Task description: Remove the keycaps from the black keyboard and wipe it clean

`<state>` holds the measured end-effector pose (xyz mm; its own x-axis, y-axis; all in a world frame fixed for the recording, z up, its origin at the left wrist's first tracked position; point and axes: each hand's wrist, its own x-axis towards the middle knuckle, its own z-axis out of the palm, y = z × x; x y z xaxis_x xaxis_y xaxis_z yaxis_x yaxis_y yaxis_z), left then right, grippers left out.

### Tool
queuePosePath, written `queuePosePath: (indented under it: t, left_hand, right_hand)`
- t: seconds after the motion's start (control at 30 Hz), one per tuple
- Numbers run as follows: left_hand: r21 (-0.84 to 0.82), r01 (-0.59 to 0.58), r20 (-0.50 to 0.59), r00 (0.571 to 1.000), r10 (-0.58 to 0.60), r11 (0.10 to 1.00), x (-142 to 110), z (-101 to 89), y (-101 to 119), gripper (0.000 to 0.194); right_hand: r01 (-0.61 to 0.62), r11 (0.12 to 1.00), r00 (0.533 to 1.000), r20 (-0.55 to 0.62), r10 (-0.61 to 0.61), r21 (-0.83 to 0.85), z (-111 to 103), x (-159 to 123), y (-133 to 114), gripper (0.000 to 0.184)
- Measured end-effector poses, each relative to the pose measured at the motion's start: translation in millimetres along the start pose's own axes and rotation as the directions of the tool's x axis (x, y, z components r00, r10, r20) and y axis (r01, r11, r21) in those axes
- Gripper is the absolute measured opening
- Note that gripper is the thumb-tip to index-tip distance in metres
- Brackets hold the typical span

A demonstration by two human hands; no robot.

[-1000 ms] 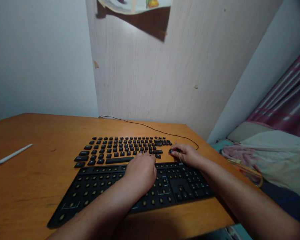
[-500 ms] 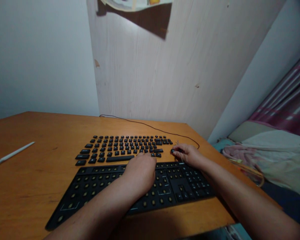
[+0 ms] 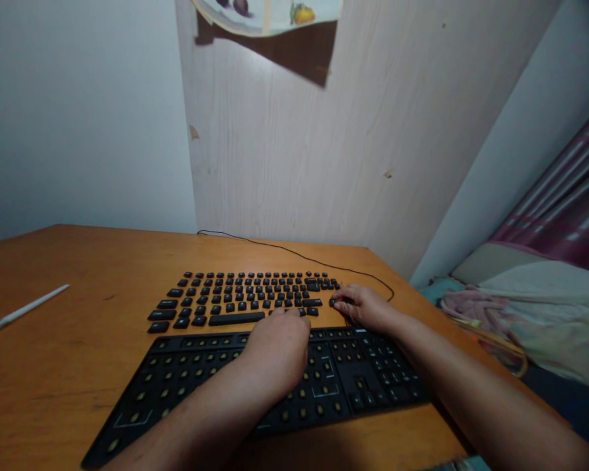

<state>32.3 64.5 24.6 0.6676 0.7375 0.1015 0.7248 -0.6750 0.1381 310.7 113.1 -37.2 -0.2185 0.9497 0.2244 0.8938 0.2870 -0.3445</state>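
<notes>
Behind a brown wooden desk (image 3: 98, 261) stands a pale wall (image 3: 275, 144). On the desk, in the lower middle of the frame, lies a black keyboard (image 3: 346, 373). It is long from left to right but a bit slanted — the left end sits lower in the frame, and the number keys are at the right end. Its back edge faces the wall. Loose keys (image 3: 162, 315) lie in rows just above it. One arm comes up from the bottom, and the left hand (image 3: 279, 337) bends over the keyboard, knuckles up. Its fingertips are hidden, so I can't tell if it grips anything. From the lower right slants the other arm, and the right hand (image 3: 366, 307) pinches a small black key (image 3: 333, 303) — right beside the loose rows.
</notes>
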Motion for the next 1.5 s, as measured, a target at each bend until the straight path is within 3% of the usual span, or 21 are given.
queuePosePath:
  t: [1.5]
  left_hand:
    - [0.036, -0.057, -0.018, 0.998, 0.057, 0.998, 1.1, 6.6, -3.2, 0.024]
  right_hand:
    - [0.027, 1.000, 1.000, 0.010, -0.027, -0.011, 0.1, 3.3, -0.7, 0.025]
